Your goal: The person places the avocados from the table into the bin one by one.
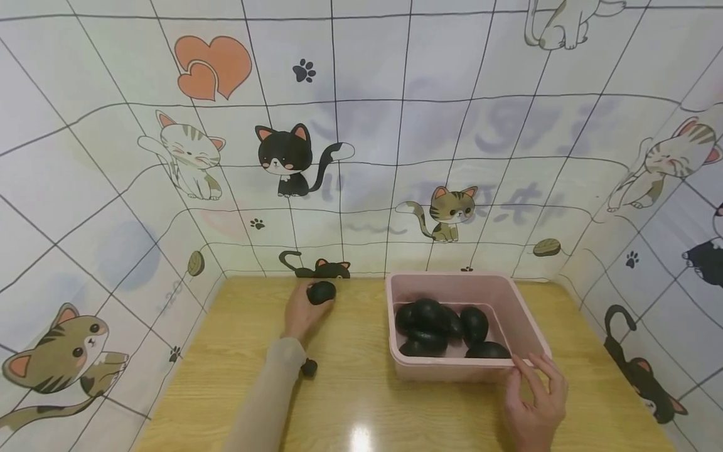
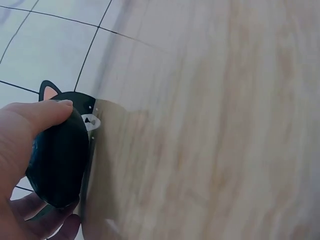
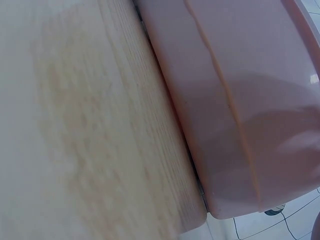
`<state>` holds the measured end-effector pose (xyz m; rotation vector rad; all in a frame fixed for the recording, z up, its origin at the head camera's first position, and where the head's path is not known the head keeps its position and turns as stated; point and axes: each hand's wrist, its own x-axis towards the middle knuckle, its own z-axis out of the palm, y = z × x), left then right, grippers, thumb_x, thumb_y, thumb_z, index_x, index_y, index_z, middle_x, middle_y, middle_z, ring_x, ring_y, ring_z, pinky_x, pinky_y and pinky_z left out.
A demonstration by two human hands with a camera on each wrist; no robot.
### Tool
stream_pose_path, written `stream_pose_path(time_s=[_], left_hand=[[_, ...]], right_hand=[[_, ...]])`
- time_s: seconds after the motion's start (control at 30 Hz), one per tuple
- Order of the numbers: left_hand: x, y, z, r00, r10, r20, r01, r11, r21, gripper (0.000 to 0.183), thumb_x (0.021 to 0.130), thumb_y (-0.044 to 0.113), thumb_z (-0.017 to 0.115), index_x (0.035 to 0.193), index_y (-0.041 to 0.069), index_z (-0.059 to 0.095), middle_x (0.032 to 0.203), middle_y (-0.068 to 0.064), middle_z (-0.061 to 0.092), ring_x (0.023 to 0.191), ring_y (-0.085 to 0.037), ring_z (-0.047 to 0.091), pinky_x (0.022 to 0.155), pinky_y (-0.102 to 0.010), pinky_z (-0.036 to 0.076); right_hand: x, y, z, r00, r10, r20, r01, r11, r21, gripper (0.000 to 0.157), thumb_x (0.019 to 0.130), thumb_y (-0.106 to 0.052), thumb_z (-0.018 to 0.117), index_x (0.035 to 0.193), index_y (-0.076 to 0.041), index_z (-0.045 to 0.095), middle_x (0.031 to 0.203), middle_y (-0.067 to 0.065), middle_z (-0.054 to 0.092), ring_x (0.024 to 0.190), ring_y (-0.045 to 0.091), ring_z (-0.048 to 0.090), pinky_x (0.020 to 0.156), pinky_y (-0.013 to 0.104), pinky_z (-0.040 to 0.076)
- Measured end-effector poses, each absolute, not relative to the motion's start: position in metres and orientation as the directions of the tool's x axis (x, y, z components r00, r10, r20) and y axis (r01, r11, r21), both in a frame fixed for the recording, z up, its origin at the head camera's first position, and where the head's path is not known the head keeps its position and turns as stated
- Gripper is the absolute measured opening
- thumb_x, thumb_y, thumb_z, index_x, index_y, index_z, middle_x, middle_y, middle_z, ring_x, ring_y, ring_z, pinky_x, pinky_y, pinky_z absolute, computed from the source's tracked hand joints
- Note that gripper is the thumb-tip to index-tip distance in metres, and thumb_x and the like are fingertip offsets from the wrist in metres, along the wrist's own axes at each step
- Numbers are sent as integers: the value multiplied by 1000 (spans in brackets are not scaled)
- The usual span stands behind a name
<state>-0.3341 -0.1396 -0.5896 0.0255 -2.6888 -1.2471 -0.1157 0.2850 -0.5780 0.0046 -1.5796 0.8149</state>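
Note:
My left hand (image 1: 305, 314) holds a dark green, nearly black avocado (image 1: 321, 292) near the table's back edge. In the left wrist view the thumb lies over the upper part of the avocado (image 2: 60, 155) and the fingers curl beneath it. At the right stands a pink plastic bin (image 1: 452, 370), with several more dark avocados (image 1: 429, 316) heaped inside. My right hand (image 1: 536, 402) grips the bin's front right corner, fingers at the rim and thumb against the outside. In the right wrist view the bin's wall (image 3: 225, 150) fills much of the picture.
The wooden table (image 1: 350, 402) runs back to a wall (image 1: 361, 138) covered in a grid pattern with cartoon cats. Side walls of the same pattern close in on the left and right. A small dark object (image 1: 309, 368) sits at the left wrist.

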Motion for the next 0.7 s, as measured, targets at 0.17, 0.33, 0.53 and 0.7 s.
stream_pose_path(time_s=[0.17,0.33,0.53,0.7], left_hand=[[-330,-136,-586,-981,-90,173,77,638,766,68,84,35,91,143,15,64,143,-12,66,134,-37,61,113,-57,48],[-323,-132,-584,-980,-96,173,78,617,783,68,83,33,92,142,15,64,142,-13,66,133,-38,62,113,-58,48],[-315,-126,-581,-980,-116,162,60,604,795,71,84,32,92,144,14,60,144,-14,64,134,-40,61,112,-60,47],[-310,-123,-577,-979,-122,164,59,599,799,70,83,32,93,143,16,60,142,-13,65,132,-39,62,111,-59,48]], right_hand=[[-116,283,-574,-185,447,875,-462,746,-479,18,93,-6,70,89,7,81,106,29,72,122,34,67,118,32,45],[-116,283,-574,-186,450,873,-463,744,-482,18,93,-7,70,89,7,82,105,29,72,123,32,67,117,31,45],[-115,284,-576,-196,451,871,-463,740,-488,18,93,-7,70,90,6,82,106,29,72,124,32,66,118,32,45],[-115,284,-576,-194,448,873,-463,742,-484,18,93,-7,70,91,7,82,106,30,71,124,34,66,118,32,45]])
